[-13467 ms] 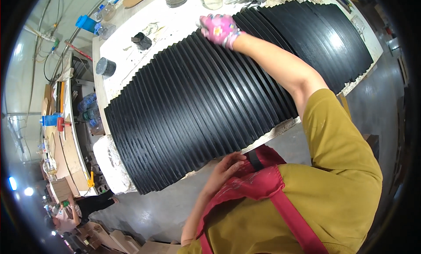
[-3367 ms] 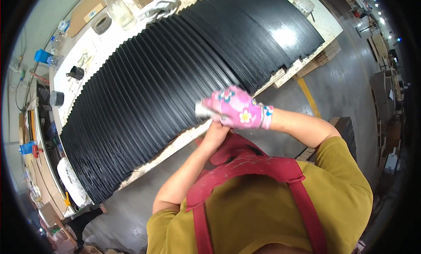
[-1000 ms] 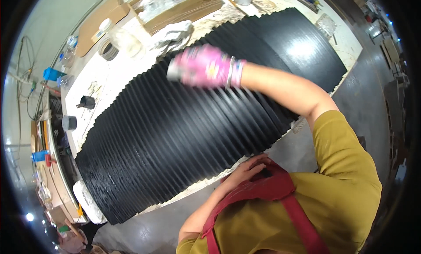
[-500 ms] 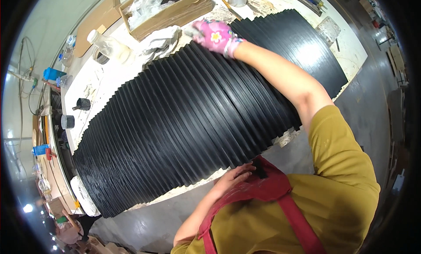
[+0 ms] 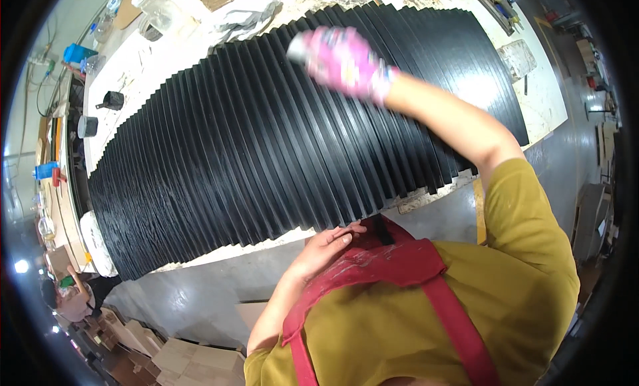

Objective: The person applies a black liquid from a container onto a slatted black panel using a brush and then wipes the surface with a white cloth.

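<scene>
Long black ribbed strips (image 5: 253, 139) lie side by side over the table, forming a broad fanned sheet with stepped ends. My right hand (image 5: 346, 63), in a pink flowered glove, is over the far part of the strips, right of the middle. It is blurred by motion. Its fingers look closed around something whitish at their tips, too smeared to name. Bare, my left hand (image 5: 326, 249) rests at the near edge, in front of the red apron (image 5: 366, 273), close to the strip ends. Its fingers are stretched out with the thumb apart, and it holds nothing.
Behind the strips on the white table (image 5: 544, 106) are a crumpled grey-white cloth (image 5: 243, 16), a clear bottle (image 5: 156, 9) and small black cups (image 5: 113, 100). A flat scraper-like plate (image 5: 517, 59) lies at right. Cardboard (image 5: 200, 363) and another person (image 5: 73, 303) are at lower left.
My right hand has come back from the far edge of the strips onto their ribbed surface. My left hand stays by the near edge. The whole view has shifted a little.
</scene>
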`<state>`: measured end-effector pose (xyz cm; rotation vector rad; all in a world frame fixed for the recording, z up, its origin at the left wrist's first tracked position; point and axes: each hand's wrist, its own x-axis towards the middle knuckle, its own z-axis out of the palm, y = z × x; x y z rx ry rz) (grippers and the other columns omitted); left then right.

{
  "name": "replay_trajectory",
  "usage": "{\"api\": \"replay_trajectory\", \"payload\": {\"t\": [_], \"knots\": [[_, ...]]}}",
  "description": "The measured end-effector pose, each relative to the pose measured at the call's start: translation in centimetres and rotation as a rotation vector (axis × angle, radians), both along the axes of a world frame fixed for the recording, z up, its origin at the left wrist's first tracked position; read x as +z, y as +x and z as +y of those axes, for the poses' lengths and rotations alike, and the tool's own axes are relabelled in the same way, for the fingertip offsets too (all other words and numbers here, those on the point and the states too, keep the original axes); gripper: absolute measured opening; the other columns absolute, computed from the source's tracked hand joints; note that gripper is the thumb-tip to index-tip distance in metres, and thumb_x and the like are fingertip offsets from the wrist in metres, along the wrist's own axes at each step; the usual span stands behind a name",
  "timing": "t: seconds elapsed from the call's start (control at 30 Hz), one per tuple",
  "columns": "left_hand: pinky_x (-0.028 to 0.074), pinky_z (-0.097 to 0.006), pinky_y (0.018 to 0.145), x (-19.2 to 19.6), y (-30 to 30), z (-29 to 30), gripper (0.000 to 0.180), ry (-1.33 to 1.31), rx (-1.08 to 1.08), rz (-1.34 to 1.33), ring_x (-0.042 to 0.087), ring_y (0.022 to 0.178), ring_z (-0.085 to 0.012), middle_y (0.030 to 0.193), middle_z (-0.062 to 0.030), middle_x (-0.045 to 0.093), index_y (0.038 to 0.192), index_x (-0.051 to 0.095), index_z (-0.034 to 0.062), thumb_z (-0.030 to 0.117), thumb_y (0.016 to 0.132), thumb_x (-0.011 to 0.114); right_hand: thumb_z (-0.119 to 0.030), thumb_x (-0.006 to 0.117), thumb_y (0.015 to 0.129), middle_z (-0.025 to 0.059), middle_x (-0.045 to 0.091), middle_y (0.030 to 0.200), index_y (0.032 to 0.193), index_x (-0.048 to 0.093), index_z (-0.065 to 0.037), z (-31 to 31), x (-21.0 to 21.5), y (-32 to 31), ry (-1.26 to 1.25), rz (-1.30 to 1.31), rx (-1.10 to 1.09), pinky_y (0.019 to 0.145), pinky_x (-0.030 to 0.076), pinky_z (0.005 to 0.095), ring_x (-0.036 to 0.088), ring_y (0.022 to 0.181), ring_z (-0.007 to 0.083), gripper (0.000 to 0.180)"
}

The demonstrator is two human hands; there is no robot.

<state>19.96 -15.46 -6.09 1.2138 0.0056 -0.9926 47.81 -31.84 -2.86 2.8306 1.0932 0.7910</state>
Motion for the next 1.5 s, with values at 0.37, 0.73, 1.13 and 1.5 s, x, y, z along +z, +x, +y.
{"api": "replay_trajectory", "payload": {"t": [0.37, 0.73, 1.13, 1.5], "knots": [[0.045, -0.026, 0.09, -1.9, -1.0, -0.1, 0.044, -0.232, 0.156, 0.255, 0.055, 0.107, -0.0163, 0.122, -0.0118, 0.055, 0.129, 0.044, -0.0019, 0.02, 0.092, 0.054, -0.019, 0.056, 0.075, 0.0084, 0.057, 0.068, 0.087, 0.058, -0.004, -1.6, 0.2, -11.4, 0.163, 0.155, 0.101, 0.054, 0.045, 0.0366, 0.058, 0.059, 0.0226, 0.02], [0.043, -0.028, 0.091, -2.5, -1.2, -0.3, 0.039, -0.354, 0.193, 0.276, 0.052, 0.11, -0.0159, 0.124, -0.0079, 0.054, 0.131, 0.042, 0.0015, 0.017, 0.095, 0.048, -0.026, 0.061, 0.079, 0.0065, 0.06, 0.093, 0.118, 0.053, -0.007, -2.3, 3.0, -21.5, -0.005, 0.47, 0.012, 0.089, 0.04, 0.0412, 0.059, 0.092, 0.0234, 0.044], [0.037, -0.025, 0.096, -1.8, -0.4, -5.1, 0.041, -0.245, -0.09, -0.106, 0.05, 0.112, -0.0125, 0.124, -0.0058, 0.053, 0.134, 0.039, 0.0037, 0.008, 0.094, 0.046, -0.03, 0.058, 0.085, 0.0145, 0.062, 0.103, 0.112, 0.055, -0.004, -9.1, 2.8, -4.0, 0.489, 0.402, -0.421, 0.079, 0.05, 0.0405, 0.061, 0.093, 0.0322, 0.038], [0.036, -0.025, 0.099, -2.7, 0.4, -6.4, 0.046, -0.2, -0.1, -0.101, 0.048, 0.118, -0.0138, 0.129, -0.0057, 0.051, 0.136, 0.037, 0.0027, 0.014, 0.094, 0.051, -0.037, 0.056, 0.086, 0.0154, 0.064, 0.094, 0.117, 0.054, -0.005, -5.7, 3.0, 2.9, 0.47, 0.398, -0.135, 0.074, 0.053, 0.038, 0.065, 0.084, 0.0274, 0.045]]}}
